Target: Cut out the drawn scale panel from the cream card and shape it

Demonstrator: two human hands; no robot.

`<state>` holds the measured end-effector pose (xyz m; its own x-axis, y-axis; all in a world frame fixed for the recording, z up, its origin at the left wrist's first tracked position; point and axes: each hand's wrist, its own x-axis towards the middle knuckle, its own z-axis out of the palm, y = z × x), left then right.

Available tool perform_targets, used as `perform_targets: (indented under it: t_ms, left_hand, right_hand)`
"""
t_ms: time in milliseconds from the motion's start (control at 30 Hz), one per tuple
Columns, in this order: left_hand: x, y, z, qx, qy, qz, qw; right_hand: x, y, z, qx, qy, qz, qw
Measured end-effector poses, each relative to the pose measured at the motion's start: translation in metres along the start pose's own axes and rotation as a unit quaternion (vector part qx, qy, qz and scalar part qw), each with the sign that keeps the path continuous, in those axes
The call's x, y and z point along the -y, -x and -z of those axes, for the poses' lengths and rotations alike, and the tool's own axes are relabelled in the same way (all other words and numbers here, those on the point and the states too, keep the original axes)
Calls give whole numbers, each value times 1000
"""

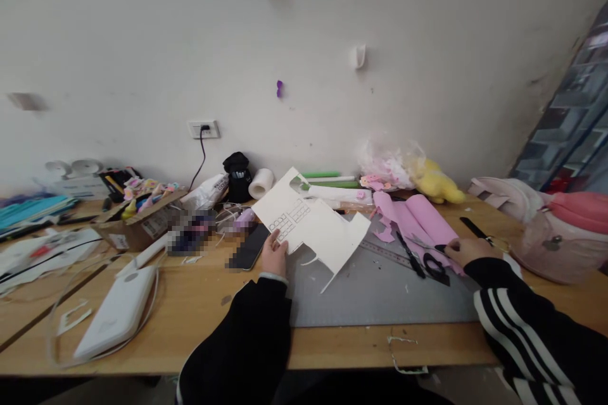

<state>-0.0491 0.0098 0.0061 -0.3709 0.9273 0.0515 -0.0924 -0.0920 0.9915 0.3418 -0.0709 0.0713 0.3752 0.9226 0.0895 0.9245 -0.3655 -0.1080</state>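
Black sleeves fill the bottom of my view, the right one striped white, both reaching over the wooden table (190, 323). Just past them a thin paper offcut (403, 354) curls at the table's near edge.

My left hand (274, 253) rests flat on the lower corner of a white cut-out sheet (313, 221), fingers together and pressing it down where a grid of small boxes is drawn. That sheet lies partly on the grey cutting mat (380, 291) and partly over a dark phone (250, 247) lying just beside my left hand.

My right hand (468, 250) reaches the right edge of the mat, fingertips closed around the end of a slim tool (427, 245); I cannot tell how firmly. Black-handled scissors (430, 264) lie just beside that hand, next to pink foam sheets (418, 218) and a metal ruler (384, 253).

Farther left sit a white power bank (118, 310) with its cable, and a cardboard box (137, 224) of small bright pieces. A yellow plush toy (434, 183) leans by the wall.
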Motion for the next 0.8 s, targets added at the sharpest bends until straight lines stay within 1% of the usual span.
perform_targets:
  t_ms: [100, 233, 367, 467, 533, 667, 733, 800]
  left_hand:
    - [2, 0, -5, 21, 1, 32, 999]
    - [0, 1, -11, 69, -14, 65, 995]
    - [-3, 2, -12, 106, -51, 90, 989]
    - [-6, 2, -10, 131, -90, 97, 983]
    - [-8, 2, -8, 155, -115, 100, 976]
    - [-11, 5, -8, 200, -165, 100, 961]
    - [-11, 8, -10, 207, -185, 83, 957]
    - [-10, 12, -13, 201, -193, 46, 959]
  right_hand:
    - [12, 9, 3, 49, 44, -27, 997]
    - [27, 17, 2, 65, 62, -22, 996]
    - [29, 16, 4, 72, 49, -24, 996]
    - [25, 19, 13, 64, 21, -28, 997]
    - [21, 22, 24, 48, -7, -37, 998]
    - [23, 29, 48, -25, -100, -65, 993]
    - [35, 33, 53, -52, -179, -63, 980]
    - [58, 41, 49, -50, -290, -44, 955]
